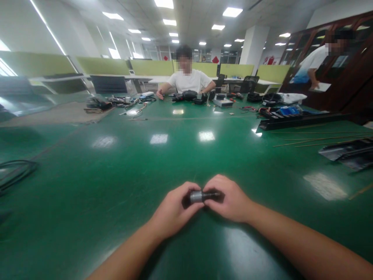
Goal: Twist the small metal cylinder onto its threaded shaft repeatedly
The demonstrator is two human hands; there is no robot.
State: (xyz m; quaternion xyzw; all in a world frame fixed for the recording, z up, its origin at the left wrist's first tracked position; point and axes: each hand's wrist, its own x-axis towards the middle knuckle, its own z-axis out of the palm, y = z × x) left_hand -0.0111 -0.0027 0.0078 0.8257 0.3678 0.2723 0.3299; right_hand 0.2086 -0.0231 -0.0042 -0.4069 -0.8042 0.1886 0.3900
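Low over the green tabletop [186,163], both hands hold one small cylindrical part [196,196], silver in the middle with dark ends and lying level from left to right. My left hand [175,208] is closed round its silver left portion, thumb below and fingers above. Around the dark, narrower right portion, my right hand [229,198] is closed, its thumb and fingertips close to those of the left. Fingers cover parts of the cylinder, and its exact kind cannot be made out.
A black cable coil [17,173] lies at the left. Dark metal channels [349,151] and thin rods [314,140] lie at the right. Across the table sits a person in a white shirt [189,81] behind tools and parts. Another person [314,64] stands by the cabinets.
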